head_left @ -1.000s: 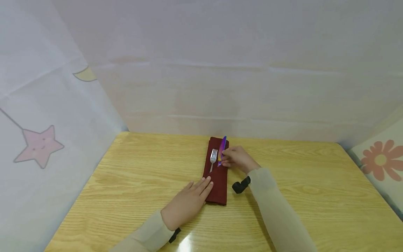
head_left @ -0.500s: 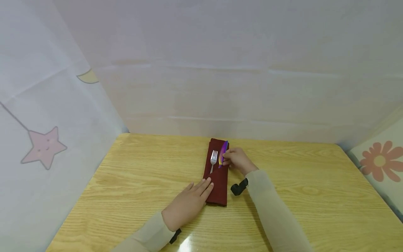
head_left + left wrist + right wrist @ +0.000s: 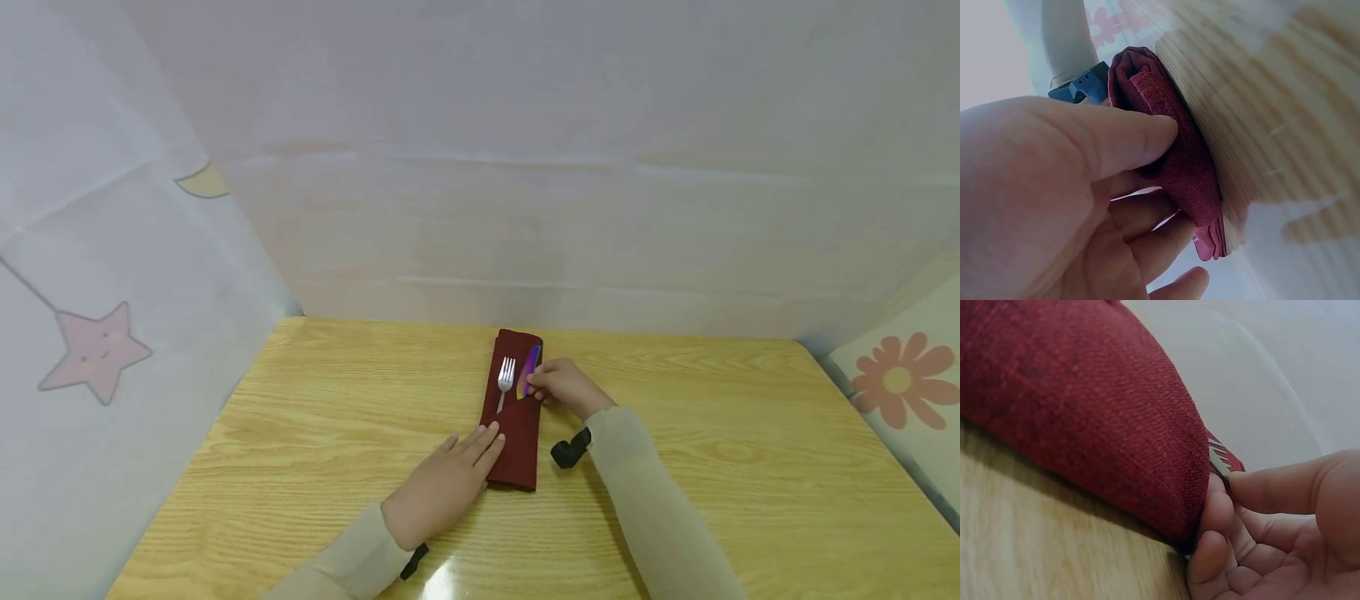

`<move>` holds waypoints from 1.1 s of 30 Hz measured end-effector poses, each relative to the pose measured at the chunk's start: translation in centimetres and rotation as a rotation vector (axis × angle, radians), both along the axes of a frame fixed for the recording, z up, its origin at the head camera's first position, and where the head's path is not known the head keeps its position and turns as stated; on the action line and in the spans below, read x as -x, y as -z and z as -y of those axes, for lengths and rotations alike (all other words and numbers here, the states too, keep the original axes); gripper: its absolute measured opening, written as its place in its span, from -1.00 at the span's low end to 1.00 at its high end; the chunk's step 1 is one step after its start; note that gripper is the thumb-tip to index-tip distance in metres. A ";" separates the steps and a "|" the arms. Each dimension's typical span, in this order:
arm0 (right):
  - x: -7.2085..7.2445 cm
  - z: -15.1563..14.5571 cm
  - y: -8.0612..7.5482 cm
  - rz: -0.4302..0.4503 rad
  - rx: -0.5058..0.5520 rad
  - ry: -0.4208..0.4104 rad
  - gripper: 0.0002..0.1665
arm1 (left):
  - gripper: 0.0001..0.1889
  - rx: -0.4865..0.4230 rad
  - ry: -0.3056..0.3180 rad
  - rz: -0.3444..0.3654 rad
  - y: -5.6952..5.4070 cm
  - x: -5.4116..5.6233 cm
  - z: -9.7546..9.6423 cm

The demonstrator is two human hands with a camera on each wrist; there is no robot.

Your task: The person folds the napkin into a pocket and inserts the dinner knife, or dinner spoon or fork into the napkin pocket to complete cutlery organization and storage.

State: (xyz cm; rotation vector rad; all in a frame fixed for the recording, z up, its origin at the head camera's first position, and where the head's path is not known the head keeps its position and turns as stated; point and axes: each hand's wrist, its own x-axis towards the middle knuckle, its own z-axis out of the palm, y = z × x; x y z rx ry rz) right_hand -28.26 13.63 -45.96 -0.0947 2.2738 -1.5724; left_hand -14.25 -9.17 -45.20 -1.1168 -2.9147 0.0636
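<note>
A folded dark red napkin (image 3: 517, 450) lies lengthwise on the wooden table, its slanted flap forming a pocket. Tucked in the pocket is a silver fork (image 3: 506, 375), tines pointing away from me. Beside it a shiny purple, blue and yellow table knife (image 3: 527, 371) sits partly in the pocket, its handle hidden by the flap. My right hand (image 3: 567, 387) pinches the knife's edge between thumb and fingers, right at the pocket opening. Straight fingers of my left hand (image 3: 442, 487) rest on the napkin's lower left part; in the left wrist view the thumb (image 3: 1141, 137) touches its side.
The wooden table (image 3: 720, 450) extends to both sides of the napkin. Behind it hangs a pale cloth backdrop (image 3: 480, 208), with printed side cloths showing a pink star (image 3: 97, 350) and an orange flower (image 3: 900, 382). Black wrist cameras (image 3: 572, 448) sit on the sleeves.
The knife has slid down toward me into the pocket, so less of it shows. My right hand has moved slightly toward me with it. The left hand has stayed on the napkin.
</note>
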 end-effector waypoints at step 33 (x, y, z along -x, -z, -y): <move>1.8 1.8 0.2 -0.143 -0.215 -0.107 -0.72 | -0.46 -0.031 0.006 -0.009 0.4 0.7 0.0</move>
